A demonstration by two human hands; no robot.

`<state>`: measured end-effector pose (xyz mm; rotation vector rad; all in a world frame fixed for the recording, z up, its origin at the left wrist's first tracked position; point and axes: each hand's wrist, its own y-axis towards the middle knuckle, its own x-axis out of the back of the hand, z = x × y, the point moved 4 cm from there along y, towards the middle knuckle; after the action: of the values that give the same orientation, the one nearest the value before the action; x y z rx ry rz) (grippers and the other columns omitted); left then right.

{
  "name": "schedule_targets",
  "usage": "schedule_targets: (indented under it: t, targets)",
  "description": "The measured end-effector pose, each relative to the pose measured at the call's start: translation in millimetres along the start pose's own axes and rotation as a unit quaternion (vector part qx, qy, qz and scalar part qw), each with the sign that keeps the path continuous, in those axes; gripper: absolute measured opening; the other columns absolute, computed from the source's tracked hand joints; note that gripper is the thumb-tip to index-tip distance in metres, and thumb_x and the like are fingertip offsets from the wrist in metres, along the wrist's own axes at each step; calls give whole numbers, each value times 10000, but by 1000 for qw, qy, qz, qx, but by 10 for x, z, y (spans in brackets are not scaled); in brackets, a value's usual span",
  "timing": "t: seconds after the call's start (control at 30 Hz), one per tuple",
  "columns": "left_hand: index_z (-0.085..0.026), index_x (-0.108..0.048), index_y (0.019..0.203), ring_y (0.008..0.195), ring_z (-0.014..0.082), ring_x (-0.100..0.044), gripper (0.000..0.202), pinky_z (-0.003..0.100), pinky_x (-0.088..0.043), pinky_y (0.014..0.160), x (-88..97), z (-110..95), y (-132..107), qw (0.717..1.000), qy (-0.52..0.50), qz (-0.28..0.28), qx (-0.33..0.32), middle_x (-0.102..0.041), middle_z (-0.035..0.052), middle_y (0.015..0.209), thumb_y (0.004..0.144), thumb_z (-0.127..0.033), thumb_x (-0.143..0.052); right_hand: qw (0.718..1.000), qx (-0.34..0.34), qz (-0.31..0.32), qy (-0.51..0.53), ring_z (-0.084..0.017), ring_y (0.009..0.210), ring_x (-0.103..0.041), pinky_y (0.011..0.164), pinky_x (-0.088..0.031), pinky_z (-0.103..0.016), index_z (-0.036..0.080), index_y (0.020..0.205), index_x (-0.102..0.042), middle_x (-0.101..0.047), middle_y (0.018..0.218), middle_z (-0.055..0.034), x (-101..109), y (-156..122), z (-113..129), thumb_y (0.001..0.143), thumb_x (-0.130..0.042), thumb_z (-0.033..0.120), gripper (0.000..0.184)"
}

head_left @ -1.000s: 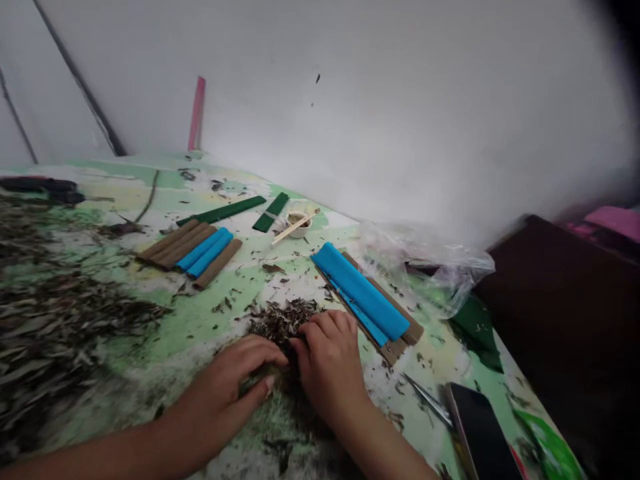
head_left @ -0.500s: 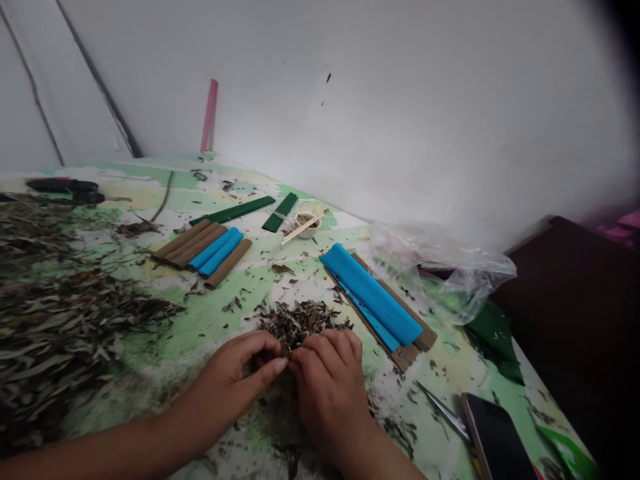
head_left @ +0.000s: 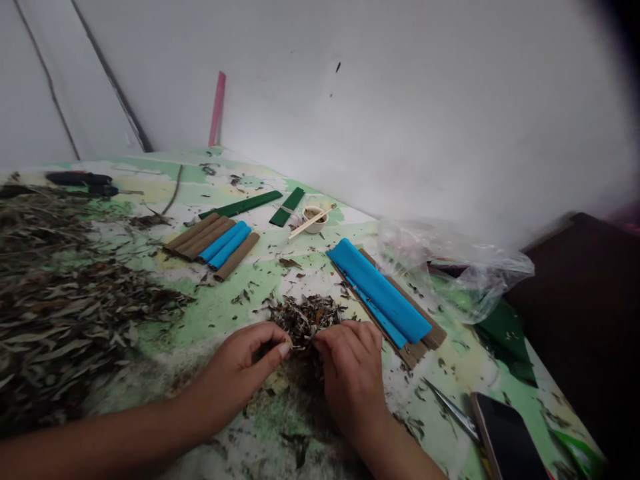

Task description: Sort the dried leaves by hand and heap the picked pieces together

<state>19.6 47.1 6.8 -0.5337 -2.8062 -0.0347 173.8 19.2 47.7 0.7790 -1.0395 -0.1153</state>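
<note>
My left hand and my right hand rest on a green and white table, both with fingers curled in a pinch. Between their fingertips lies a small heap of crumbled dry leaves, and both hands pinch at its near edge. What exactly sits in each pinch is too small to make out. Just right of my right hand lies a stack of blue and brown paper rolls.
A wide spread of dry leaves covers the table's left. Brown and blue rolls, green strips, a small cup with a stick, a plastic bag, scissors and a phone lie around.
The view has shifted left a little. My two hands have drawn slightly apart at the near edge of the crumbled leaf heap.
</note>
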Motion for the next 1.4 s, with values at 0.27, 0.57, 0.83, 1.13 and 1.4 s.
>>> schedule_targets:
  t: [0.27,0.57,0.83,1.13,1.4]
  targets:
    - [-191,-570,776,742,167,-531,242,253,-425,669,3,-28,-5,1000,25,4,-4,-564,11,745,854,-393,-463,990,-118,-10,81,-165,812,-510,765,-356,-319,196,910,-576,-594,802,-16,5,-10,-151,876,-455,86,167]
    - [-182,-583,776,743,170,-553,223,267,-438,667,5,-128,-6,998,56,4,-33,-589,23,753,847,-347,-451,971,-182,-21,154,-168,785,-505,709,-386,-294,206,817,-524,-563,787,-12,-25,-56,-81,840,-522,142,68]
    - [-215,-547,705,718,182,-570,201,309,-473,733,30,-494,-302,946,22,167,-277,-621,50,688,861,-281,-440,976,-124,10,179,-155,758,-471,707,-361,-300,201,782,-467,-510,759,-9,46,-46,41,879,-405,130,135]
    - [-208,-549,845,832,177,-547,96,267,-454,745,50,-276,-191,971,92,32,-218,-599,35,846,854,-284,-491,993,87,28,80,-165,728,-478,724,-308,-357,176,810,-496,-598,722,-23,86,-97,313,779,-428,74,126]
    - [-203,-508,755,716,152,-528,158,261,-443,686,12,-357,-229,951,114,97,-269,-573,20,729,878,-193,-410,990,66,26,124,-153,724,-489,738,-314,-346,190,789,-503,-591,697,-4,153,-36,279,835,-402,147,119]
